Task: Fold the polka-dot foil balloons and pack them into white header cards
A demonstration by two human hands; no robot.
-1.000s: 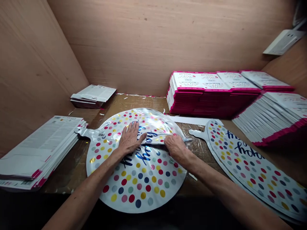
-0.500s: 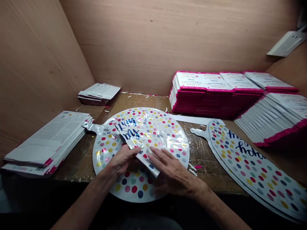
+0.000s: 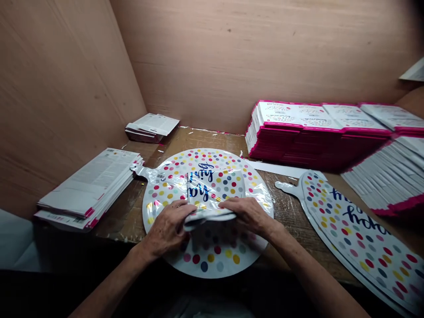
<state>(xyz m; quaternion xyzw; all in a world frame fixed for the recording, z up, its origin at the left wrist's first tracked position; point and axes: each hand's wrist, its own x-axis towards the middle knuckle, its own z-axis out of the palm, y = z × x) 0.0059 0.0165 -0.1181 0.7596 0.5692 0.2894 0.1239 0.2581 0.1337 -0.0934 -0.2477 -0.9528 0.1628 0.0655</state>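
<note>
A flat round foil balloon [image 3: 172, 187] with coloured dots lies on the wooden table [image 3: 288, 207] in front of me. On top of it sits a folded dotted balloon [image 3: 215, 187] with blue lettering, folded into a small packet. My left hand [image 3: 168, 227] grips the packet's near left edge. At the near right edge my right hand [image 3: 247, 213] pinches the same fold. Both hands are closed on the folded balloon.
Several flat dotted balloons [image 3: 357, 234] are stacked at the right. Pink-edged card stacks [image 3: 308, 132] fill the back right. White printed sheets lie in a stack [image 3: 89, 185] at the left and a smaller stack [image 3: 152, 126] at the back. Wooden walls [image 3: 66, 88] enclose the table.
The top balloon, half folded a second ago, has been folded down further into a small packet. Both hands moved toward me and now grip its near edge.
</note>
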